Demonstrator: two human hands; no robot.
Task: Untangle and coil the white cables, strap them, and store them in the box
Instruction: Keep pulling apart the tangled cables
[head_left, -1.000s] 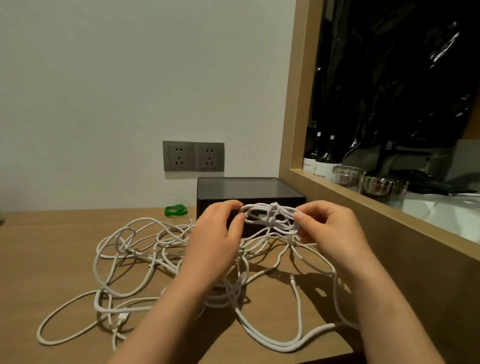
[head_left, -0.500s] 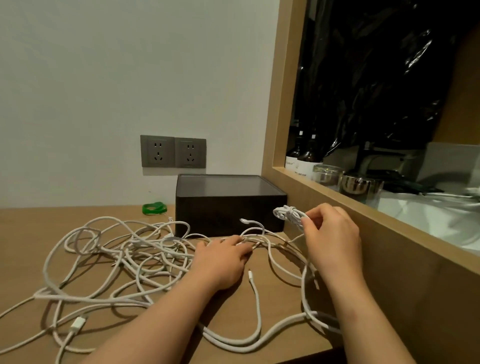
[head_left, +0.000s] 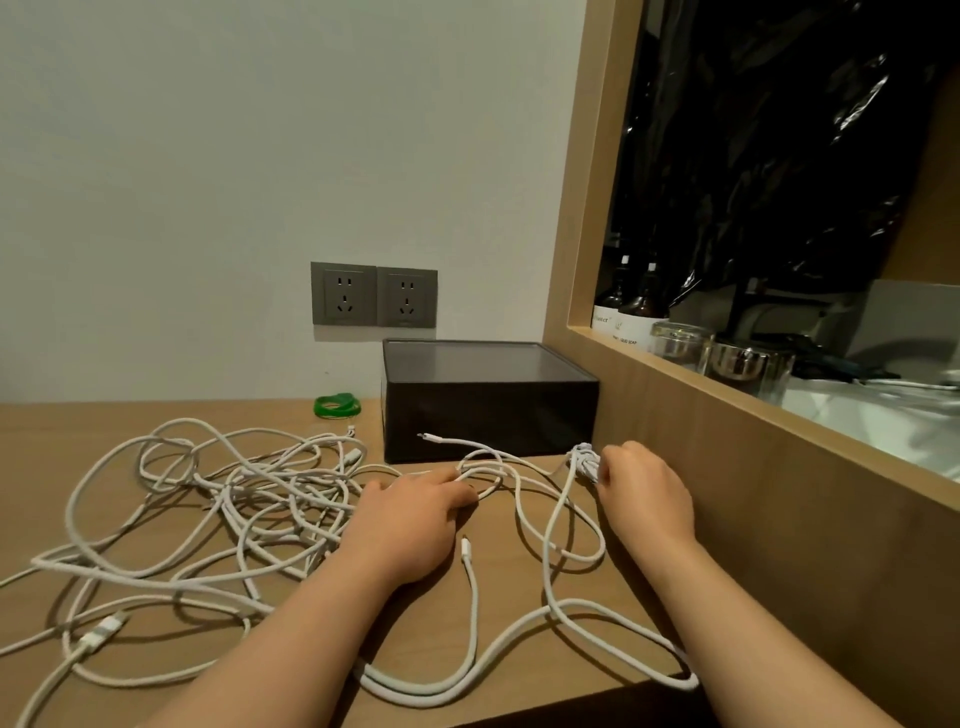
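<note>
Two grey wall sockets (head_left: 374, 295) sit mid-frame above a wooden desk (head_left: 519, 597); a black box (head_left: 488, 415) stands against the wooden frame (head_left: 675, 415) at right. The white cables (head_left: 234, 493) cover the lower left; bare desk shows lower centre. The left hand (head_left: 410, 525) lies palm-down on them, grip indiscernible. The right hand (head_left: 647, 493) pinches a knotted bundle (head_left: 584, 460) beside the box.

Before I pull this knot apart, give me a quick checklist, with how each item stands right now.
1. Right hand grips the small knotted bunch of white cable: ok.
2. Left hand pins strands to the wooden table: it rests on them; firmness cannot tell.
3. Tangled white cables separated: not ok, loops cross.
4. Green looped strap at hand, beside the box: ok.
5. Black rectangular box open for storing: not ok, lid looks on.
</note>
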